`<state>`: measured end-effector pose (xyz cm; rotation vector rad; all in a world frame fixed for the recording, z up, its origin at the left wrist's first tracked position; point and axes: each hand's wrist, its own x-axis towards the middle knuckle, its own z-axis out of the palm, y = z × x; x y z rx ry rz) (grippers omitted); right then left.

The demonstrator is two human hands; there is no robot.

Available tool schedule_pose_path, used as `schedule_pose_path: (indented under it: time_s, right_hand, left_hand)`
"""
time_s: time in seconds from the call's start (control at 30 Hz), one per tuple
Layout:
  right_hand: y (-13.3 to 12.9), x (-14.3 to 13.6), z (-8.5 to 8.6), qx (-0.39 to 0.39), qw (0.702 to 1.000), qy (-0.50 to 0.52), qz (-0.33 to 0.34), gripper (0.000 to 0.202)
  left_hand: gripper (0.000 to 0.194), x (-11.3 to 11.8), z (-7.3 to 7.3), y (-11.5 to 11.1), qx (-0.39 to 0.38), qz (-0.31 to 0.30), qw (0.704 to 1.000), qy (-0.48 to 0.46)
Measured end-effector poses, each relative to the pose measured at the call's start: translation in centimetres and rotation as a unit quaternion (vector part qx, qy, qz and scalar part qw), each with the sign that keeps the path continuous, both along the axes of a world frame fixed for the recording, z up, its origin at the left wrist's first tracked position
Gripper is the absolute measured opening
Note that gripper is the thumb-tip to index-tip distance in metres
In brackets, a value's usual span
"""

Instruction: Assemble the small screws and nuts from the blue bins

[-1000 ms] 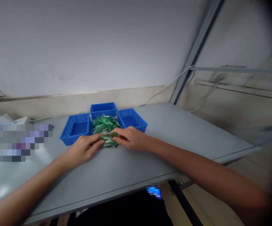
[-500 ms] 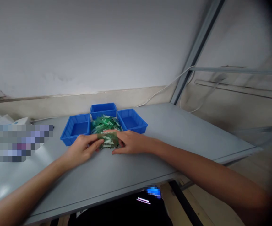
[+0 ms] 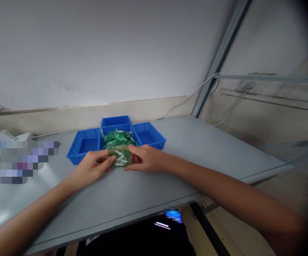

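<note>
Between my two hands is a small green translucent bag with several pale, strip-like pieces showing through it. My left hand pinches its left side, thumb on top. My right hand has hold of its right side, with some fingers hidden behind it. Just beyond lies a pile of similar green bags, partly covered by the held one.
Three blue bins surround the pile: a left bin, a back bin and a right bin. They stand on a grey table against a wall. White devices sit at the far left, near a blurred-out patch.
My right hand has shifted slightly, its fingers now closer round the bag's right edge. The bag looks flatter, and the pale pieces in it show more clearly.
</note>
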<state>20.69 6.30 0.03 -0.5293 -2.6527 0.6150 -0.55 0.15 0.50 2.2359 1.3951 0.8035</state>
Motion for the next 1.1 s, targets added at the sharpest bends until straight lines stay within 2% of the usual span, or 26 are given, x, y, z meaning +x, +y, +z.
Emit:
schedule_pose_path:
  time_s: [0.23, 0.4, 0.6, 0.73, 0.93, 1.1]
  right_hand:
    - [-0.03, 0.01, 0.00, 0.023, 1.000, 0.008, -0.018, 0.035]
    - [-0.09, -0.01, 0.01, 0.041, 0.999, 0.013, -0.029, 0.028]
    - [0.26, 0.00, -0.32, 0.078, 0.997, 0.016, -0.019, 0.021]
    - [0.22, 0.00, -0.21, 0.086, 0.996, 0.020, -0.010, 0.027]
    - [0.11, -0.06, -0.04, 0.023, 0.999, 0.019, -0.039, 0.030]
    - [0.10, -0.02, -0.07, -0.024, 0.998, 0.046, -0.038, 0.038]
  left_hand:
    - [0.025, 0.06, -0.07, 0.00, 0.011, 0.002, 1.000, 0.010]
    - [0.026, -0.16, -0.31, 0.06, 0.027, 0.013, 0.999, 0.035]
    - [0.025, -0.39, -0.65, 0.10, 0.011, -0.013, 1.000, 0.016]
    - [0.028, -0.21, -0.51, 0.09, 0.007, -0.037, 0.998, 0.045]
    - [0.046, -0.13, -0.51, 0.13, 0.003, -0.051, 0.992, 0.117]
    - [0.043, -0.05, -0.40, -0.11, 0.005, -0.090, 0.985, 0.148]
